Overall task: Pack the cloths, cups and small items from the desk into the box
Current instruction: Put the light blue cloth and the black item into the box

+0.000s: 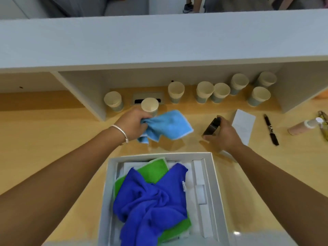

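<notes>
Two cloths already lie in the box (pixel 215 183); the left hand (pixel 133 124) grips the light blue cloth (pixel 170 126), the right hand (pixel 222 134) pinches a dark small item (pixel 211 126), and the cups (pixel 204 92) at 12 o'clock on the bench (pixel 53 132) remain.

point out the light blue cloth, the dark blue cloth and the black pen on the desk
light blue cloth (pixel 170 124), head view, middle of its flat spread part
dark blue cloth (pixel 152 197), head view, bunched centre, in the box
black pen (pixel 270 129), head view, mid-barrel

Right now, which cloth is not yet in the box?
The light blue cloth: the left hand grips it on the desk, while the green and dark blue ones lie inside.
</notes>
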